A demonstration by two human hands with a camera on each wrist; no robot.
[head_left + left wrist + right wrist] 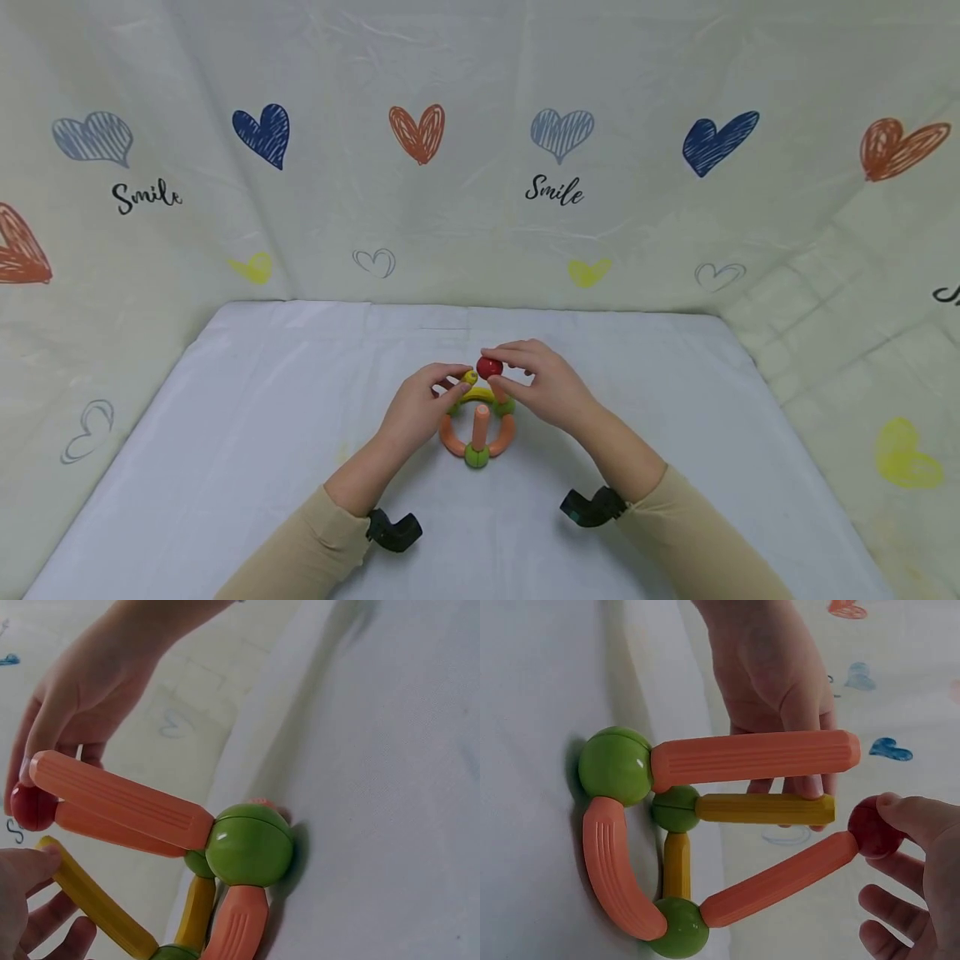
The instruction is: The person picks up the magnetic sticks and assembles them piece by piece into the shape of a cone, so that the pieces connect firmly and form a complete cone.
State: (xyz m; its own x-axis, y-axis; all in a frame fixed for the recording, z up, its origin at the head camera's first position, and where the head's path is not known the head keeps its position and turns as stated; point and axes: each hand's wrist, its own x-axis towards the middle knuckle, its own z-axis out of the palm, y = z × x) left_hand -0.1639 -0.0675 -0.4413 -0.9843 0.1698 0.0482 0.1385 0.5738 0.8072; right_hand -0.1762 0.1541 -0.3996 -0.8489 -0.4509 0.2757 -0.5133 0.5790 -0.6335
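A ring of curved orange and yellow magnetic pieces, joined by green balls, lies on the cloth. Three straight rods rise from those balls. My left hand pinches the upper end of the yellow rod. Between thumb and fingers, my right hand holds a red ball. That ball touches the tip of one orange rod, which leans in the right wrist view. Nearest the body, a second orange rod stands with no hand on it.
White cloth covers the table. Behind it hangs a pale curtain printed with hearts and the word "Smile". Each wrist wears a black camera mount.
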